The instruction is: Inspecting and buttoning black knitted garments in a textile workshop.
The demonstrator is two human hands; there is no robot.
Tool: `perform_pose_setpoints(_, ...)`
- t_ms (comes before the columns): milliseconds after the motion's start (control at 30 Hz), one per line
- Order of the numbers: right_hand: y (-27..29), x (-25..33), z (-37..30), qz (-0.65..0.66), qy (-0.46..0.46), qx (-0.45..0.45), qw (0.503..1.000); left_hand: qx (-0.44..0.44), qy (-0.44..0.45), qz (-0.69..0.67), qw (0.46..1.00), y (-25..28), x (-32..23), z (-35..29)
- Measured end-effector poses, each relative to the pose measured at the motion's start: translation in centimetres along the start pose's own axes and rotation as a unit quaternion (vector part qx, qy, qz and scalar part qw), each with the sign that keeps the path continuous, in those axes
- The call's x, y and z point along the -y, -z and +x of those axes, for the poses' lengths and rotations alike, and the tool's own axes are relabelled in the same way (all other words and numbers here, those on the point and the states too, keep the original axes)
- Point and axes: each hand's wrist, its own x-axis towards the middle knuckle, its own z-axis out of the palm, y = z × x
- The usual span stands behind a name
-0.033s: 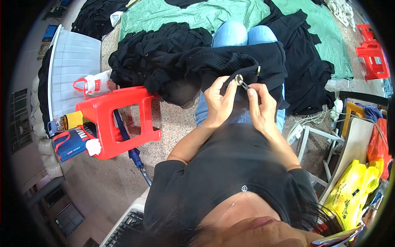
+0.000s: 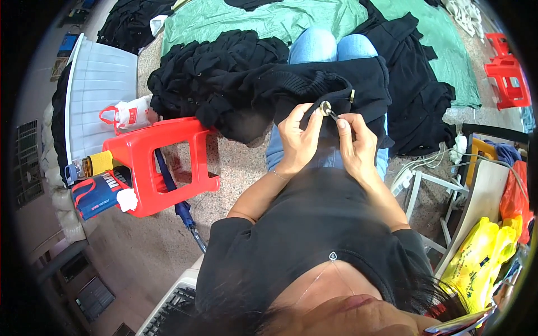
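Observation:
A black knit garment (image 2: 364, 75) with a ribbed edge lies over my lap. Between the thumb and fingertips of my left hand (image 2: 298, 134) is a round gold-coloured button (image 2: 325, 106), pinched at the garment's edge. Closed fingers of my right hand (image 2: 357, 143) grip a small metal tool (image 2: 334, 116), its tip against the button; most of it is hidden, so its exact kind is unclear. Another gold-coloured button (image 2: 352, 96) shows edge-on farther along the garment.
Black garments are heaped (image 2: 218, 73) to my left and spread (image 2: 414, 106) to my right, partly on a green sheet (image 2: 258, 21). A red stool (image 2: 168, 137) stands at left beside a pale plastic bin (image 2: 103, 89). A white metal frame (image 2: 414, 196) and yellow bag (image 2: 476, 263) are at right.
The small metal tool's tip has shifted slightly beside the button and looks darker and narrower. Both hands keep their places.

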Motion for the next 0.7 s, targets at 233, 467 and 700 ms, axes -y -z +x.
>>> perform_pose_setpoints(233,-0.6,-0.4,0.6,-0.024,0.051,-0.041,0.998,-0.006,-0.027,0.001,1.000,-0.1,-0.1,0.0)
perform_pose_setpoints(467,-0.9,-0.9,0.6,-0.048,0.086,-0.064,0.993,0.000,-0.007,0.009,1.000,-0.1,0.0,-0.1)
perform_pose_setpoints(700,-1.1,-1.4,0.8,-0.049,0.131,-0.094,0.986,0.006,0.007,-0.013,1.000,-0.1,-0.6,-0.1)
